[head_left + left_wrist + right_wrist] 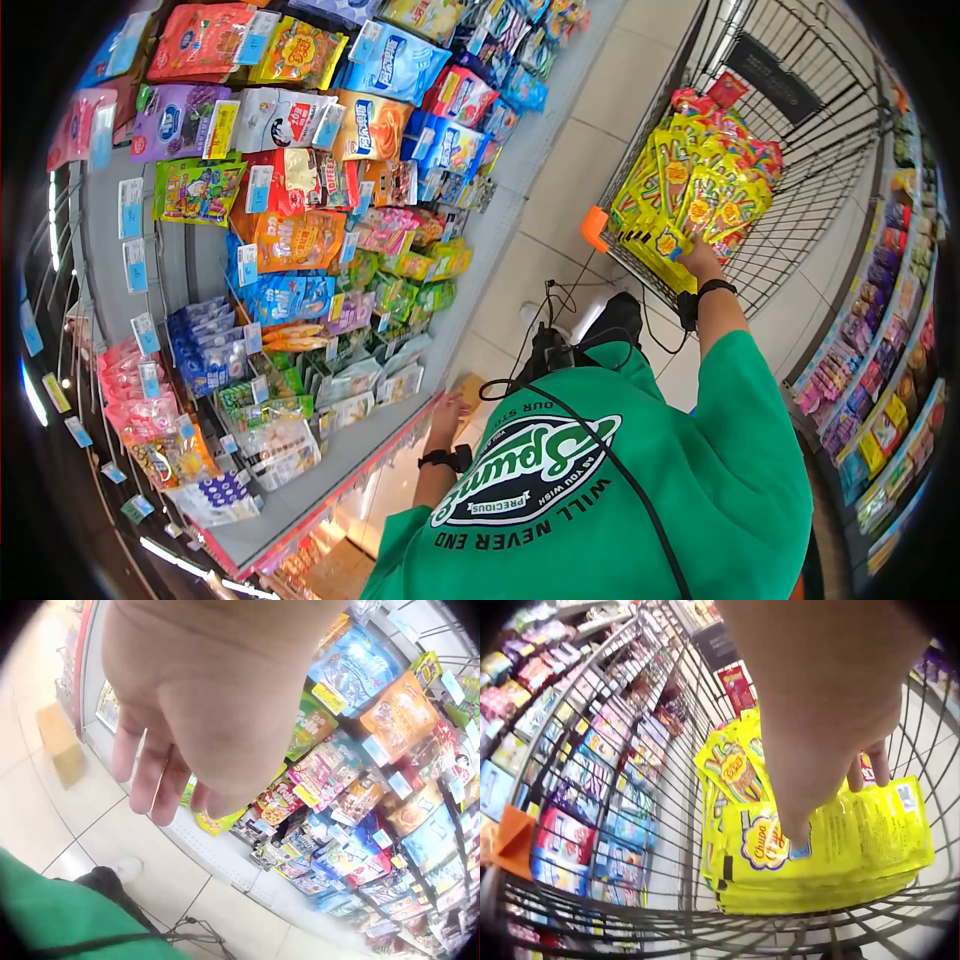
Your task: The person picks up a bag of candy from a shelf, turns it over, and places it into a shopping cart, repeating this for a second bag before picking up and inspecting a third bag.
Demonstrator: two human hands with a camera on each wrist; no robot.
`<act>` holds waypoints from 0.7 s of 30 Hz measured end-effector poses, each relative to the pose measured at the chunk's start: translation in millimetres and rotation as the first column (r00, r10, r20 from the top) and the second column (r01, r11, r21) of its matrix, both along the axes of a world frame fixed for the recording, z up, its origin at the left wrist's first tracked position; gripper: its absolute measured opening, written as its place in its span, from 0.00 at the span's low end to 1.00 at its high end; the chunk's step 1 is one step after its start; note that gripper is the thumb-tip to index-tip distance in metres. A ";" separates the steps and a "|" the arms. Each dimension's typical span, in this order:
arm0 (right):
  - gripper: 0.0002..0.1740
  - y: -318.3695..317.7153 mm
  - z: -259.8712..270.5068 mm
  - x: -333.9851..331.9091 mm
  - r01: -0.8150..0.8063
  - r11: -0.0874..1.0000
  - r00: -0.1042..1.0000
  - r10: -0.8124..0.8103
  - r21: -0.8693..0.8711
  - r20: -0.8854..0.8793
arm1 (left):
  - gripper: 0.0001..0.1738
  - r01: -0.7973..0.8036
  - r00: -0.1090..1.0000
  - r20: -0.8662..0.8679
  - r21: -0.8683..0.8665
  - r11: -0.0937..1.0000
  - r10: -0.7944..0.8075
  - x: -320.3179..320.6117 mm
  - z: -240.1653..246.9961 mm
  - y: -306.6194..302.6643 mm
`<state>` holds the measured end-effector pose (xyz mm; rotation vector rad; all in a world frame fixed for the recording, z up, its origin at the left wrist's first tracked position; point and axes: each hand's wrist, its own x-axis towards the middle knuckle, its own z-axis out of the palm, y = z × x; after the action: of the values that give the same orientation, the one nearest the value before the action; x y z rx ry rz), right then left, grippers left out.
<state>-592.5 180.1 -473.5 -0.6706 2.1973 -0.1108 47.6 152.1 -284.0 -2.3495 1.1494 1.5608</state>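
Inside the shopping cart [770,275], my right hand [703,262] is down on a pile of yellow Chupa Chups candy packets [690,170]. Seen from the right wrist, the thumb of this hand [817,727] lies on the front of the top candy packet [832,844], with two fingers bent at its upper edge. The hand itself hides part of the grip. My left hand [447,418] hangs empty beside the shelf of bagged sweets [470,265]. In the left wrist view, the fingers of this hand [202,705] are loosely extended.
An orange corner piece [596,229] sits on the cart's near edge. Another shelf of packaged goods [885,330] runs along the right. A cardboard box [60,744] stands on the tiled floor [105,836]. Black cables [640,470] run down the green shirt.
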 end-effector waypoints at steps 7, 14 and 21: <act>0.50 -24.5 25.3 3.7 -0.164 0.945 0.982 0.184 0.283 -0.045 | 0.19 -0.155 0.982 0.138 0.224 0.962 0.126 -19.2 46.3 82.9; 0.47 -15.2 21.0 3.5 -0.213 0.953 0.949 0.253 0.214 -0.185 | 0.20 -0.206 0.971 0.163 0.200 0.958 0.175 -38.3 57.5 91.2; 0.27 29.7 -61.9 -14.7 -0.257 0.958 0.966 0.253 -0.128 -0.049 | 0.19 -0.226 0.974 0.048 0.056 0.973 0.223 -47.3 31.6 86.8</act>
<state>-607.2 209.9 -535.4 -1.0321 2.1267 -0.1147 0.3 238.9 -252.4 -2.5321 0.8391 1.5792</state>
